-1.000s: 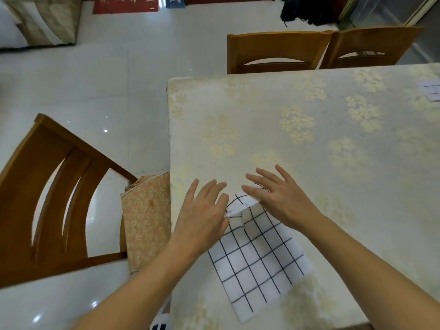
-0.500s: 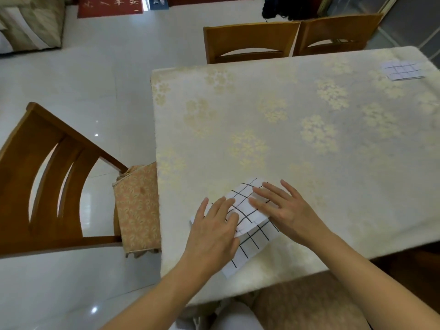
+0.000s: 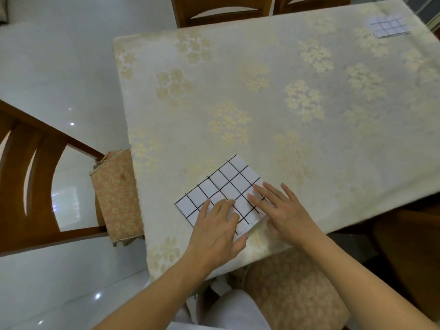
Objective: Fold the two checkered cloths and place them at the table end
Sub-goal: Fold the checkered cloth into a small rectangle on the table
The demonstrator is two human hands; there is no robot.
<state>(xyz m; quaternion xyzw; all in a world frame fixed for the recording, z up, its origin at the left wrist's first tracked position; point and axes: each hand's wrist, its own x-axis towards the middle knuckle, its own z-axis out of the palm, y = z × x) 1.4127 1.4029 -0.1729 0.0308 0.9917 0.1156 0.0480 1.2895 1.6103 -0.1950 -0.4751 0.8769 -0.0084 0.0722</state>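
- The near cloth (image 3: 223,186) lies folded on the tabletop (image 3: 273,96), close to the near edge and toward its left corner, with its near-right corner just beside that edge.
- The left hand (image 3: 215,231) lies flat on the near-left part of this cloth, fingers (image 3: 223,206) straight and spread, pressing and gripping nothing.
- The right hand (image 3: 283,210) presses the cloth's right part in the same way, flat and holding nothing.
- Risk: the folded layers may spring apart once the pressing stops, since nothing pins them but the palms; the crease looks soft.
- Risk: a push toward the person could slide the cloth off the near edge, because it sits so close to it and the tabletop covering looks smooth.
- Risk: if the next fold starts with the edges out of line, the grid lines will not match and the packet will end up skewed.
- Risk: carrying it to the far end with a loose hold could let it unfold on the way.
- Count: two checkered cloths, the second cloth (image 3: 390,26) lying already folded at the far right corner, well apart from the near cloth.
- Count: two hands, both on the near cloth.
- Count: one chair (image 3: 35,182) left of the near cloth, and two chair backs beyond the far edge.
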